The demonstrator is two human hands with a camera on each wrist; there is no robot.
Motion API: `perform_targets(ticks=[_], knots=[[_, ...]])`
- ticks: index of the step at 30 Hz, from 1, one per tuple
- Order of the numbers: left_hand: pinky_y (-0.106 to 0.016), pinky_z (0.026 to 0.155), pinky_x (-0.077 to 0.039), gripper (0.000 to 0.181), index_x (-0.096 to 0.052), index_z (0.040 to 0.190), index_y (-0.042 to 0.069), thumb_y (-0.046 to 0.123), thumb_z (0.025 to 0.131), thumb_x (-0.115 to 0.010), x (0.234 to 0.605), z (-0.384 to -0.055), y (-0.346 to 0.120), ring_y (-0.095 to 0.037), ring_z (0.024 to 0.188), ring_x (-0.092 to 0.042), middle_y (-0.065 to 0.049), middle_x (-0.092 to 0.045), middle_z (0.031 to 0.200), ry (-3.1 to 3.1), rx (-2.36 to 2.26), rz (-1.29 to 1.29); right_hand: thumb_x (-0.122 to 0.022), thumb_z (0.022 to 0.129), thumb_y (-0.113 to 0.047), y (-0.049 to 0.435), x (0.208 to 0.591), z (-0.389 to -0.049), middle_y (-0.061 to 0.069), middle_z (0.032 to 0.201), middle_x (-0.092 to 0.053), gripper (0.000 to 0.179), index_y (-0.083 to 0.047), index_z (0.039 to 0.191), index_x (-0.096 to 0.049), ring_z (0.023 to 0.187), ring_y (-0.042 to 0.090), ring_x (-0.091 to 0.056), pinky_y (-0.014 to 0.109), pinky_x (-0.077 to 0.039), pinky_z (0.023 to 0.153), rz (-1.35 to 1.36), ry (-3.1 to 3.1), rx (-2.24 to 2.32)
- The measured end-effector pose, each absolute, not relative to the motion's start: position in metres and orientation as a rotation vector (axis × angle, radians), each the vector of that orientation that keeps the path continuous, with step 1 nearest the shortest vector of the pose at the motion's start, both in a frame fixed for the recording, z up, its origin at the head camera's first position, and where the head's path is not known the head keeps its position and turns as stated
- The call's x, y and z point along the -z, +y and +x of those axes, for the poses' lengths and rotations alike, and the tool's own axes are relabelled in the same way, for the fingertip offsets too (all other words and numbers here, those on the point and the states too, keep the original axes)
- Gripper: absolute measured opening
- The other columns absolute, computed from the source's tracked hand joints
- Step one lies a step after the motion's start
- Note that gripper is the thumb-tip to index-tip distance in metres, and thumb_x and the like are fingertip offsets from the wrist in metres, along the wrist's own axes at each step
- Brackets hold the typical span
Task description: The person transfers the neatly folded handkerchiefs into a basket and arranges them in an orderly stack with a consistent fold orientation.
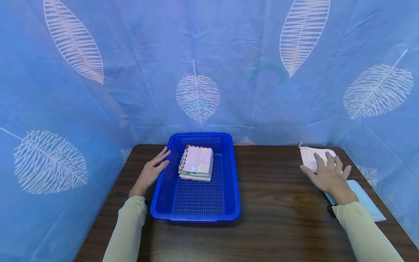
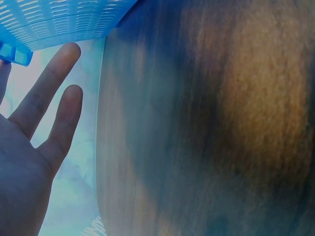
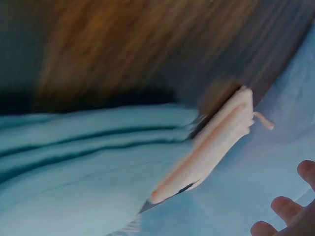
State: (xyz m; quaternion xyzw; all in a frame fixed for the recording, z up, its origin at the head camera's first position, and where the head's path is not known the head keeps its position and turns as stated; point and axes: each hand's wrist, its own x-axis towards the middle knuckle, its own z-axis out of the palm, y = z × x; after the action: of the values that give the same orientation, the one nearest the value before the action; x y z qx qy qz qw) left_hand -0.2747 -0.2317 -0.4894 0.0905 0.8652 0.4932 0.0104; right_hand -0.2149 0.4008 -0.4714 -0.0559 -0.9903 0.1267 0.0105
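At the left side of a blue plastic basket [image 1: 232,182], my left hand [image 1: 151,173] has its fingers extended by the rim. In the left wrist view, the fingers of the left hand [image 2: 37,132] are spread near the basket's perforated wall [image 2: 69,24]. Inside the basket lies a stack of folded cloths [image 1: 197,160], a pink one on top. My right hand [image 1: 328,174] is spread over a pale pink folded cloth [image 1: 309,156] with a small loop at its corner. Beneath the right wrist is a light blue folded cloth [image 1: 366,200], its layers showing in the right wrist view.
Everything stands on a dark wood-grain table [image 1: 268,203]. A blue curtain [image 1: 147,72] with white leaf prints hangs behind and along both sides. The pink and light blue cloths lie near the table's right edge.
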Motion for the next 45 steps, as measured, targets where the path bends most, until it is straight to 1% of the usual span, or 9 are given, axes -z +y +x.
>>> perform_targets(ticks=[7, 9, 17, 24, 28, 36, 40, 43, 45], knots=[[-0.068, 0.125, -0.014, 0.051, -0.045, 0.152, 0.04, 0.052, 0.103, -0.052, 0.49, -0.274, -0.233, -0.027, 0.161, -0.019, 0.018, -0.026, 0.168, 2.707, -1.533, 0.287, -0.032, 0.099, -0.073, 0.414, 0.473, -0.202, 0.044, 0.16, 0.003, 0.099, 0.001, 0.161, -0.011, 0.144, 0.07, 0.007, 0.088, 0.009, 0.104, -0.214, -3.098, -0.428], [-0.069, 0.124, -0.014, 0.051, -0.045, 0.153, 0.039, 0.052, 0.104, -0.052, 0.49, -0.274, -0.233, -0.028, 0.161, -0.019, 0.017, -0.025, 0.169, 2.708, -1.531, 0.301, -0.031, 0.099, -0.073, 0.418, 0.474, -0.2, 0.044, 0.159, 0.003, 0.099, 0.002, 0.161, -0.01, 0.143, 0.071, 0.006, 0.089, 0.008, 0.103, -0.226, -3.098, -0.421], [-0.068, 0.125, -0.015, 0.051, -0.046, 0.152, 0.042, 0.054, 0.103, -0.052, 0.491, -0.275, -0.232, -0.026, 0.16, -0.02, 0.02, -0.026, 0.167, 2.711, -1.538, 0.295, -0.031, 0.099, -0.072, 0.437, 0.481, -0.19, 0.048, 0.156, 0.002, 0.099, 0.004, 0.159, -0.011, 0.14, 0.073, 0.003, 0.09, 0.003, 0.1, -0.289, -3.093, -0.431], [-0.069, 0.124, -0.012, 0.05, -0.046, 0.153, 0.039, 0.05, 0.104, -0.052, 0.492, -0.276, -0.233, -0.028, 0.161, -0.019, 0.017, -0.026, 0.168, 2.705, -1.554, 0.312, -0.028, 0.099, -0.074, 0.45, 0.487, -0.181, 0.05, 0.153, 0.01, 0.103, 0.006, 0.159, -0.004, 0.138, 0.075, 0.01, 0.091, 0.007, 0.097, -0.341, -3.14, -0.507], [-0.069, 0.124, -0.013, 0.051, -0.045, 0.153, 0.04, 0.051, 0.104, -0.051, 0.492, -0.275, -0.232, -0.028, 0.161, -0.018, 0.018, -0.025, 0.168, 2.705, -1.54, 0.298, -0.028, 0.098, -0.076, 0.456, 0.491, -0.176, 0.049, 0.152, 0.011, 0.105, 0.006, 0.159, -0.003, 0.136, 0.076, 0.009, 0.091, 0.006, 0.097, -0.394, -3.166, -0.531], [-0.069, 0.124, -0.014, 0.05, -0.044, 0.152, 0.045, 0.054, 0.103, -0.051, 0.49, -0.275, -0.232, -0.026, 0.161, -0.018, 0.022, -0.025, 0.167, 2.715, -1.52, 0.283, -0.026, 0.097, -0.077, 0.465, 0.501, -0.169, 0.05, 0.15, 0.016, 0.107, 0.007, 0.157, 0.004, 0.134, 0.078, 0.01, 0.091, 0.004, 0.098, -0.525, -3.194, -0.594], [-0.069, 0.124, -0.013, 0.05, -0.045, 0.152, 0.042, 0.052, 0.104, -0.052, 0.491, -0.275, -0.232, -0.027, 0.161, -0.018, 0.021, -0.025, 0.168, 2.714, -1.532, 0.295, -0.025, 0.097, -0.077, 0.468, 0.504, -0.166, 0.05, 0.151, 0.016, 0.108, 0.006, 0.157, 0.007, 0.133, 0.078, 0.007, 0.09, 0.0, 0.099, -0.583, -3.188, -0.618], [-0.069, 0.124, -0.013, 0.05, -0.045, 0.152, 0.039, 0.05, 0.104, -0.052, 0.492, -0.275, -0.232, -0.028, 0.161, -0.019, 0.018, -0.026, 0.168, 2.718, -1.536, 0.311, -0.023, 0.097, -0.076, 0.472, 0.503, -0.165, 0.051, 0.149, 0.017, 0.107, 0.007, 0.156, 0.009, 0.131, 0.08, 0.007, 0.09, 0.0, 0.098, -0.611, -3.194, -0.657], [-0.068, 0.125, -0.013, 0.05, -0.046, 0.152, 0.04, 0.05, 0.104, -0.052, 0.493, -0.276, -0.231, -0.028, 0.16, -0.02, 0.018, -0.026, 0.168, 2.72, -1.533, 0.306, -0.023, 0.097, -0.076, 0.475, 0.503, -0.164, 0.052, 0.149, 0.019, 0.107, 0.008, 0.155, 0.011, 0.13, 0.081, 0.008, 0.09, 0.001, 0.097, -0.617, -3.203, -0.692]])
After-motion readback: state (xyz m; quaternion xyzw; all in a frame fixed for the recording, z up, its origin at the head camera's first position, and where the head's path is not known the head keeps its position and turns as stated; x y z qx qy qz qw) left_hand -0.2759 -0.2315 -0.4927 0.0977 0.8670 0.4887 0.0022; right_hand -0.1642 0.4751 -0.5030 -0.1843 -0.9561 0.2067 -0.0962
